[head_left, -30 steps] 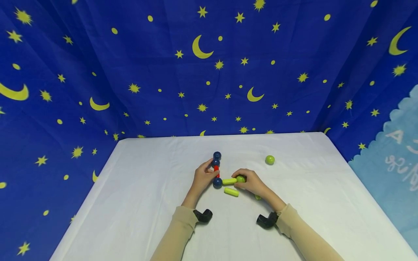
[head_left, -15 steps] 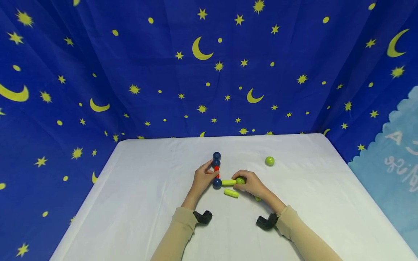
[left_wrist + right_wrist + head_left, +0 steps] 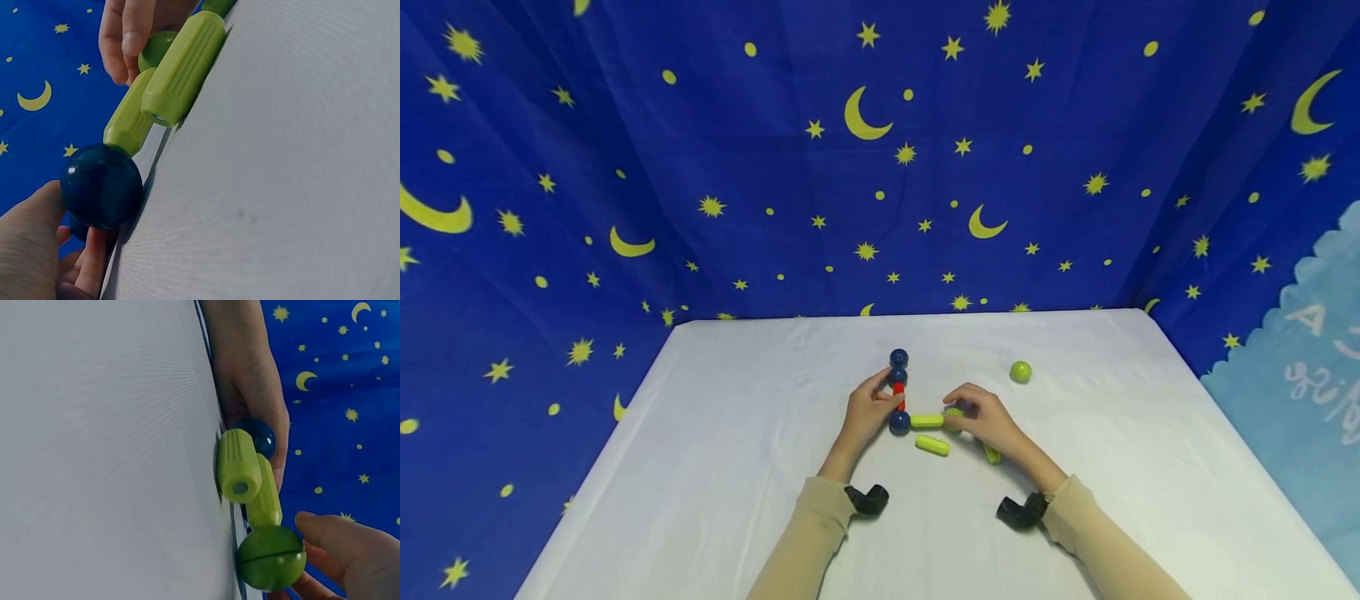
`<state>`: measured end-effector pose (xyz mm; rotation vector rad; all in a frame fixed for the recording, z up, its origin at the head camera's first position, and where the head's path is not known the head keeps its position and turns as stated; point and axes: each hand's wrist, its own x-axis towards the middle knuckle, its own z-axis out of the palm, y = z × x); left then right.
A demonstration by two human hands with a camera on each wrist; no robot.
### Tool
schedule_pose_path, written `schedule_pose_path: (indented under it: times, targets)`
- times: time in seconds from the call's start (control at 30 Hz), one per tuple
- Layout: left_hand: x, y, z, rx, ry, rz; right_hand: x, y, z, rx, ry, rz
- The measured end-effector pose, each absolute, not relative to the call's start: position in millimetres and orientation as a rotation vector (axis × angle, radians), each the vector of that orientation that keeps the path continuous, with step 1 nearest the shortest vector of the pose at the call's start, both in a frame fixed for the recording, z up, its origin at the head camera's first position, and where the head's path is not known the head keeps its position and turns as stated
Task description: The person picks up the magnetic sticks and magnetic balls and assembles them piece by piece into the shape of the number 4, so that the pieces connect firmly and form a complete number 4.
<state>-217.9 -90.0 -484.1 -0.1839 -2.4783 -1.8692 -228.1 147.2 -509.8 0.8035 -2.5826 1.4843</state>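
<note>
My left hand (image 3: 867, 410) grips a red magnetic rod (image 3: 898, 395) standing between dark blue balls; the lower blue ball (image 3: 899, 423) sits nearest me. Beyond its other end are a blue ball (image 3: 898, 376) and another blue ball (image 3: 898, 357) touching it. From the lower blue ball a yellow-green rod (image 3: 927, 421) runs right to a green ball (image 3: 270, 557). Around that ball my right hand (image 3: 992, 418) has its fingers loosely spread, the thumb slightly off it in the right wrist view. A loose yellow-green rod (image 3: 932, 446) lies in front of the joined one.
A separate green ball (image 3: 1020, 372) lies farther back on the right. Another yellow-green piece (image 3: 992, 452) is partly hidden by the right wrist. White cloth covers the table (image 3: 715, 467), with a blue star-patterned curtain (image 3: 880, 167) behind.
My right hand has loosened its fingers from the green ball and shifted slightly right, baring more of the piece beneath the wrist. The left hand keeps its hold on the red rod.
</note>
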Motion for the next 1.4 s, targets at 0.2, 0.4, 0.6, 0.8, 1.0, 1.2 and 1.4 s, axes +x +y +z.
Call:
schedule_pose_path:
  times: [0.2, 0.4, 0.6, 0.8, 1.0, 1.2, 1.4]
  targets:
    - [-218, -91, -485, -0.205, -2.482, -1.859, -223, 157, -510, 0.758, -2.564, 1.475]
    - [-221, -92, -489, -0.183, -2.492, -1.861, -209, 165, -499, 0.785, -2.527, 1.421]
    - [-220, -92, -488, -0.173, -2.497, -1.873, -198, 176, -500, 0.824, -2.504, 1.413]
    - [-218, -92, -485, -0.17, -2.49, -1.874, -200, 192, -521, 0.813, -2.624, 1.417]
    - [-216, -91, -483, -0.176, -2.489, -1.871, -195, 202, -523, 0.865, -2.675, 1.477]
    - [-224, -91, -496, -0.167, -2.47, -1.885, -190, 208, -521, 0.867, -2.772, 1.435]
    - [-236, -92, -519, -0.153, -2.454, -1.866, -189, 211, -520, 0.895, -2.8, 1.391]
